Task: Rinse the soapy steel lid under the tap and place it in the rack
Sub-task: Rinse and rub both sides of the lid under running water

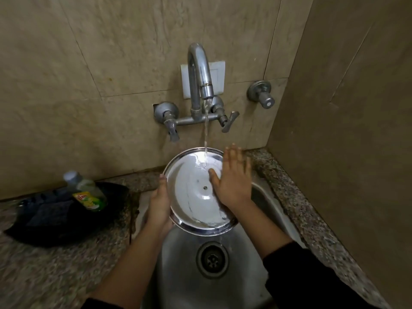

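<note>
Steel lid [196, 190]: held tilted above the sink [182, 264], hollow underside turned up towards the camera, between the two hands; white soap film is seen across its inner face.
Left hand [159, 206]: clasped on the lid's left rim, fingers wrapped behind the edge, thumb tip seen at the rim's upper left.
Right hand [233, 179]: laid flat and spread on the lid's right side, gripping nothing; the thumb is pressed on the inner face near the centre rivet, and the fingers, blurred, reach past the upper right rim.
Tap [199, 72]: mounted on the tiled wall; a thin stream of water [206, 134] is poured from its spout onto the lid's upper inner face, just beside the right thumb.
Sink drain [212, 259]: seen directly below the lid's lower rim.
Worktop [55, 259]: speckled stone; a dark pan [55, 219] is set on it left of the sink, with a soap bottle [85, 190] lying in it.
Sleeves: dark, seen at both forearms.
</note>
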{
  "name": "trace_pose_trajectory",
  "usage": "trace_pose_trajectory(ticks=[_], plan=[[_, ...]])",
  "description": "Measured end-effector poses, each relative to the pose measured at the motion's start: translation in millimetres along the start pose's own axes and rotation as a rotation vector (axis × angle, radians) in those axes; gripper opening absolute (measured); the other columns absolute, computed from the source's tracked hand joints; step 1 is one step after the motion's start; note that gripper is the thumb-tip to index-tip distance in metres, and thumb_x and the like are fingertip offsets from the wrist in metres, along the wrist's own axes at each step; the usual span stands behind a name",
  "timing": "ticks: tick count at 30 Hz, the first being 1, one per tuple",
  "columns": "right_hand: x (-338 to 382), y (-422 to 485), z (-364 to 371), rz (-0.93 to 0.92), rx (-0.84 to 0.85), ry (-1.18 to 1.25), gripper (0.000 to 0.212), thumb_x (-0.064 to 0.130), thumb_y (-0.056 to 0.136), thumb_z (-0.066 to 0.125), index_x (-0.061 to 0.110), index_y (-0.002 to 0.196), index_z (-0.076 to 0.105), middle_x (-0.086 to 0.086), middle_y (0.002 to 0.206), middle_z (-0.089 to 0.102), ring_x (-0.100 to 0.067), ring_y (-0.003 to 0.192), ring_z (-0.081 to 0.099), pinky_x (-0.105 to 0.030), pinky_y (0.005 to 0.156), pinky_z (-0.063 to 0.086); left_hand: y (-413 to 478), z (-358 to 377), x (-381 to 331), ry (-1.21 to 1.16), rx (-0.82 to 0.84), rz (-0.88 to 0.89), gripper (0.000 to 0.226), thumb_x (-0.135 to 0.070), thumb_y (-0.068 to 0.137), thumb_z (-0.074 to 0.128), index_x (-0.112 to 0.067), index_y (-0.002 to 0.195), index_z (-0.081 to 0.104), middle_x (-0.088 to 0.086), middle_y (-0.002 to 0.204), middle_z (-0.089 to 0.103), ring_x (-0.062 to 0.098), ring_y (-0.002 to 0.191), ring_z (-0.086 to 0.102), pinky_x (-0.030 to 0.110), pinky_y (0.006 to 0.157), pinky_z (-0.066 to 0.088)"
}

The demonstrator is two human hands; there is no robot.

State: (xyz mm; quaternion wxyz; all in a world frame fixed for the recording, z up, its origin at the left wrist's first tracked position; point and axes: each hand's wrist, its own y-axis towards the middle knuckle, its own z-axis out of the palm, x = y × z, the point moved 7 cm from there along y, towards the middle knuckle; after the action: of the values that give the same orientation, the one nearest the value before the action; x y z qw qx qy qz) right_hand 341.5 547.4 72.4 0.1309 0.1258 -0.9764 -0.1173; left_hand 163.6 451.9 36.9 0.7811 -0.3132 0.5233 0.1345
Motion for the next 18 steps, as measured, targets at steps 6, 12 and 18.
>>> trace_pose_trajectory(ticks=[6, 12, 18], plan=[[87, -47, 20, -0.628, 0.176, 0.143, 0.065, 0.046, 0.099, 0.028, 0.020, 0.153, 0.004, 0.001, 0.162, 0.003, -0.011, 0.148, -0.008, -0.038, 0.121, 0.000, 2, 15, -12, -0.019, 0.008, 0.039, 0.042, -0.045, 0.095, 0.046, -0.014, 0.081, 0.070, -0.005, 0.063, 0.075, 0.006, 0.058, 0.071, 0.015, 0.044, 0.050], [9, -30, 26, -0.421, 0.163, 0.030, 0.069, 0.063, 0.094, 0.020, 0.032, 0.152, 0.001, 0.006, 0.161, -0.006, -0.010, 0.147, -0.013, -0.046, 0.120, -0.003, 13, -4, -12, 0.047, -0.052, 0.036, 0.041, -0.048, 0.093, 0.049, -0.014, 0.079, 0.069, -0.002, 0.067, 0.073, 0.010, 0.057, 0.070, 0.018, 0.044, 0.050], [63, 2, 7, -0.372, 0.085, 0.172, 0.067, 0.045, 0.098, 0.025, 0.013, 0.153, 0.003, -0.005, 0.162, 0.000, -0.016, 0.149, -0.005, -0.041, 0.121, 0.002, 2, 31, 0, 0.017, 0.089, -0.001, 0.042, -0.046, 0.095, 0.046, -0.012, 0.091, 0.071, 0.001, 0.075, 0.077, 0.013, 0.070, 0.074, 0.021, 0.055, 0.054]])
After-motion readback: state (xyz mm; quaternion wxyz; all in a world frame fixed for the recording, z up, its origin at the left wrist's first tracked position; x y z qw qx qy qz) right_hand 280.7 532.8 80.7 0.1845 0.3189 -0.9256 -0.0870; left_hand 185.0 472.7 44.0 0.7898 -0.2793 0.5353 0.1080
